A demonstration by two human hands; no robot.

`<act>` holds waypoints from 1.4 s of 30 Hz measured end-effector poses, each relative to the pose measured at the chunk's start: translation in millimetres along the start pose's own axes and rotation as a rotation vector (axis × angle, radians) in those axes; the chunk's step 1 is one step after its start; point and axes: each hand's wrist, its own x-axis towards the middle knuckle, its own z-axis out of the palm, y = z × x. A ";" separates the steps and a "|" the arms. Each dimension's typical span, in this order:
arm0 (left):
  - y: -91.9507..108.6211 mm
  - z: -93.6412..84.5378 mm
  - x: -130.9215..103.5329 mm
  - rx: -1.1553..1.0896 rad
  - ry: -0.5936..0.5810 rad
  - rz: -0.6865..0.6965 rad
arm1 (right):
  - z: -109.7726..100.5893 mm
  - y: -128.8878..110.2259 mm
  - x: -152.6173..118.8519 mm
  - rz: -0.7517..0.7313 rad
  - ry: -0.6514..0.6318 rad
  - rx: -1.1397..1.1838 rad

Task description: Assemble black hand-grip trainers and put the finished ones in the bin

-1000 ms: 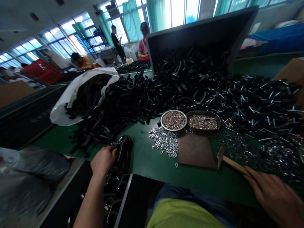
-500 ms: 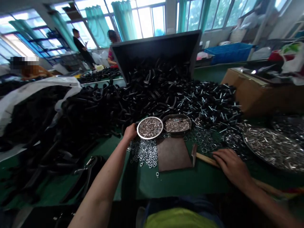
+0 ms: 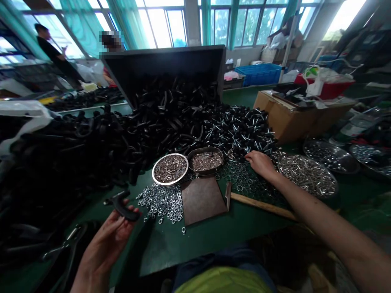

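My left hand (image 3: 114, 232) is closed around a curved black handle-like part (image 3: 125, 209), held above the green table at the lower left. My right hand (image 3: 261, 163) reaches forward, its fingertips together at the near edge of the pile of black parts with silver pins (image 3: 241, 126). Whatever those fingertips hold, if anything, is too small to make out. Between the hands lie a brown metal plate (image 3: 204, 200), a hammer (image 3: 262, 206) with a wooden handle, and a heap of small silver ring-ended fittings (image 3: 163, 203). Loose metal rings (image 3: 240, 179) are scattered just left of my right hand.
A round dish (image 3: 170, 169) and an oval tin (image 3: 206, 161) hold small metal pieces. A black bin (image 3: 165, 61) lies tipped over the pile of black parts. At the right are a basin of pins (image 3: 308, 175) and a cardboard box (image 3: 287, 116). People are in the background.
My left hand has come back toward me from beside the round dish, now with the black part in it. My right hand has left the hammer handle and moved forward to the pile.
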 end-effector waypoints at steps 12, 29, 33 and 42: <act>-49.1 6.6 -30.3 0.267 0.022 0.080 | 14.7 -57.8 43.9 -0.117 -0.069 -0.051; -92.7 38.5 -38.4 1.498 -0.384 0.533 | 12.2 -58.3 -2.9 0.378 -0.139 1.508; -95.4 35.0 -36.9 1.561 -0.411 0.574 | 19.8 -54.2 -2.8 0.413 -0.070 1.459; -92.0 26.1 -35.4 1.562 -0.524 0.576 | 29.7 -45.4 4.4 0.423 0.012 1.470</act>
